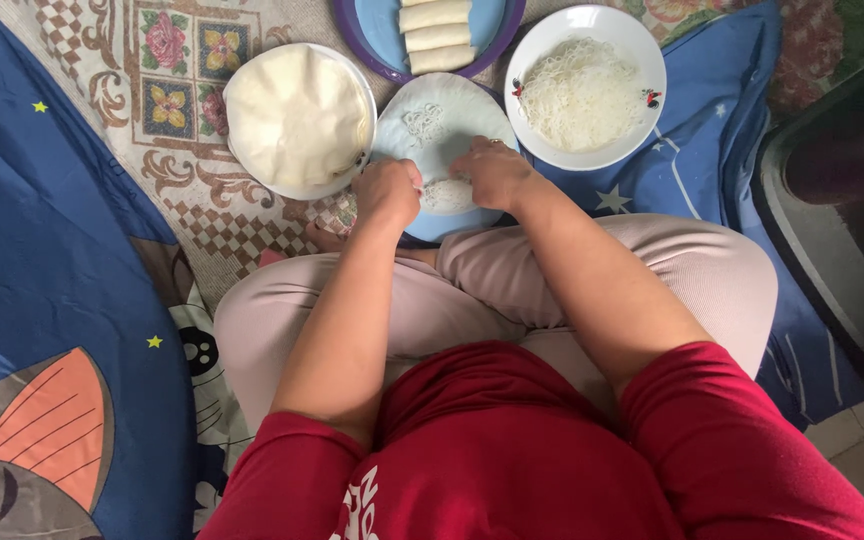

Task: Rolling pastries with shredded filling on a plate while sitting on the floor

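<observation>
As the thin, limp wrapper (432,130) on the light-blue plate (392,150) near the knees looks tear-prone, both the left hand (388,192) and right hand (492,172) pinch its near edge, where hold is best.

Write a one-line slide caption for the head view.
Both hands, left hand and right hand, fold a wrapper on a blue plate, beside noodles and finished rolls.
</observation>
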